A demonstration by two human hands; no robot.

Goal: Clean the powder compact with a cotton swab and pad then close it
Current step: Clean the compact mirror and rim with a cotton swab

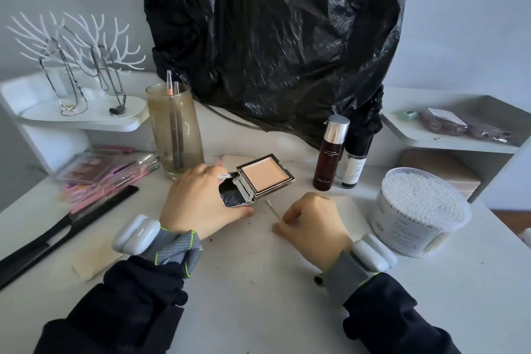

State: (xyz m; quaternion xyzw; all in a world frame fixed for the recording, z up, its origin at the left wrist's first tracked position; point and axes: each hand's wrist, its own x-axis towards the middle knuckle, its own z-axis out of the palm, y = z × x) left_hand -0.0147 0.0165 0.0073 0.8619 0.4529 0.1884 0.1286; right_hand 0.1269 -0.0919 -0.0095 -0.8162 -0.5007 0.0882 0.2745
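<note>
An open silver powder compact [265, 175] with a beige powder pan lies on the white table. Its mirrored lid [233, 195] tilts toward me. My left hand [198, 201] grips the compact by that lid side. A cotton swab [274, 210] points up and left, its white tip just below the compact's front edge. My right hand [314, 224] pinches the swab's lower end with fingers curled. A beige pad [89, 264] lies flat on the table at the lower left, apart from both hands.
A round tub of cotton swabs [419, 210] stands at the right. Two bottles [330, 152] stand behind the compact. A glass with pencils [175, 135] stands behind my left hand. Black combs [66, 227] lie at the left. A black plastic bag [273, 37] hangs at the back.
</note>
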